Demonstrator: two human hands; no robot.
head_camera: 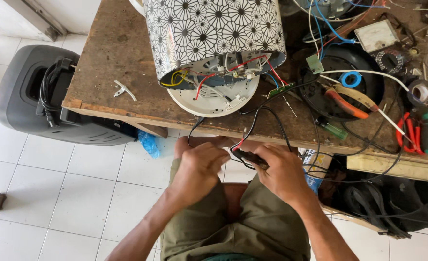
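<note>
2 hands pinched thin wires point(245, 140): left hand point(199, 166) gripping strands, right hand point(281, 171) holding a dark tool point(250, 158). Tugging risked tearing leads from the patterned cooker point(214, 34).

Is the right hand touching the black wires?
Touching. The head view shows the right hand pinching the black wires at a dark tool-like piece, with no gap.

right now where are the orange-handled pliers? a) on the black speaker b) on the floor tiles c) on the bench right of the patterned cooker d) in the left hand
c: the pliers lie on the bench, over a black round part right of the cooker; both hands are down at the wires.
</note>
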